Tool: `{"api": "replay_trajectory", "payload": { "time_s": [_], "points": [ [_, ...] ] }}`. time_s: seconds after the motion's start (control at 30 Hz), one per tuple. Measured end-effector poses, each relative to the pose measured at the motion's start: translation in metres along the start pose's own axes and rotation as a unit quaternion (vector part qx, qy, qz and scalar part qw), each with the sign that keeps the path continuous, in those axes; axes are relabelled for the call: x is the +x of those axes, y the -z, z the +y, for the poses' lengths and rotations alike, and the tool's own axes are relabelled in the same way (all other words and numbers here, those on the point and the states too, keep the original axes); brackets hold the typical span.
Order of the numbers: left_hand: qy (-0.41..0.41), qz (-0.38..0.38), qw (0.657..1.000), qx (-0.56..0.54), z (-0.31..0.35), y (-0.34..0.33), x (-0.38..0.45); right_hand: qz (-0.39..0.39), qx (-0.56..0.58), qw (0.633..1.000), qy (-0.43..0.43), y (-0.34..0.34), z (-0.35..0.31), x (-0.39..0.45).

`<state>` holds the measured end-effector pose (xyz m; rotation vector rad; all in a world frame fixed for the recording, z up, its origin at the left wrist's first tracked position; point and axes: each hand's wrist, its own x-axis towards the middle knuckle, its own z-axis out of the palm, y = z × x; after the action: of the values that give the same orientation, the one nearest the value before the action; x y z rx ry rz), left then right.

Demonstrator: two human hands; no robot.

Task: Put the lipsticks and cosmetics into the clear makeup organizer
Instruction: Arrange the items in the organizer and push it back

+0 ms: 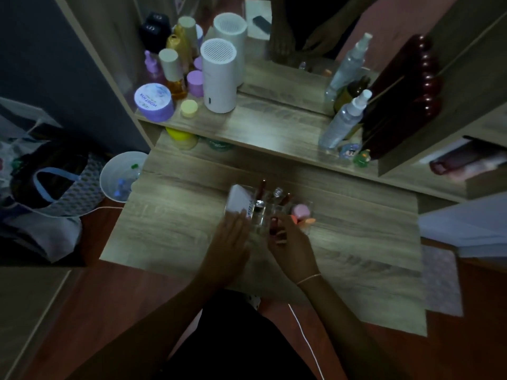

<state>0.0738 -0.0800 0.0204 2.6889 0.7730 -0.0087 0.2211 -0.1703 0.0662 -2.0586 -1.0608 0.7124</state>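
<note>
Dim wooden vanity desk (170, 223); mirror (288, 50) behind cluttered shelf (247, 127).

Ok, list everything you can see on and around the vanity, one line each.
Clear makeup organizer: one, table centre.
Lipsticks: several, dark red, standing in organizer.
White box: one, organizer's left end.
Pink sponge: one, organizer's right end.
White cylinder: one, shelf.
Purple jar: one, shelf left.
Spray bottle: one, clear, shelf right.
White bin: one, floor left.
Left hand: flat beside organizer.
Right hand: holding dark red lipstick.
</note>
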Motion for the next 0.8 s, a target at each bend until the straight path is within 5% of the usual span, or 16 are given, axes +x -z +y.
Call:
{"api": "replay_trajectory", "payload": {
  "time_s": [0.3,0.8],
  "points": [
    [-0.044,-0.038,0.998,0.036,0.007,-0.01,0.001,0.162,-0.006,0.986,-0.049,0.017,-0.001,0.012],
    [-0.029,-0.046,0.997,0.054,-0.001,-0.013,0.002,0.122,-0.155,0.978,-0.066,-0.008,-0.007,0.042]
  ]
}}
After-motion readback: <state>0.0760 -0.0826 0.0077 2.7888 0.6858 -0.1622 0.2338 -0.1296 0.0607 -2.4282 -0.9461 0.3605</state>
